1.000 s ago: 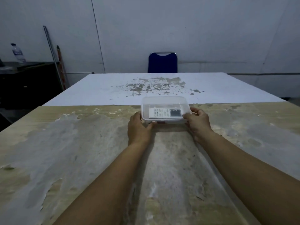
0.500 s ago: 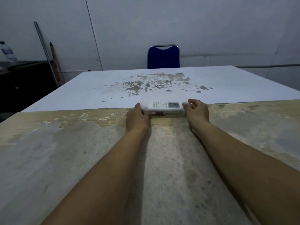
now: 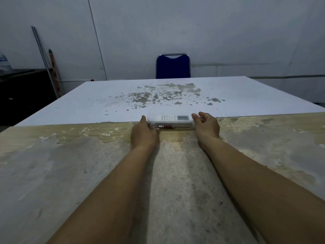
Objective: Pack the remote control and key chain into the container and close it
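Container (image 3: 171,122), clear plastic and lidded, sits on the worn bench (image 3: 70,164) between the two hands. Left hand (image 3: 144,134) grips its left end; inside lie the white remote control (image 3: 173,118) and key chain (image 3: 166,127); right hand (image 3: 207,126) holds its right end.

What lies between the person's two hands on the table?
In the head view, a clear container sits between the left hand and right hand, with a white remote control and a key chain inside.
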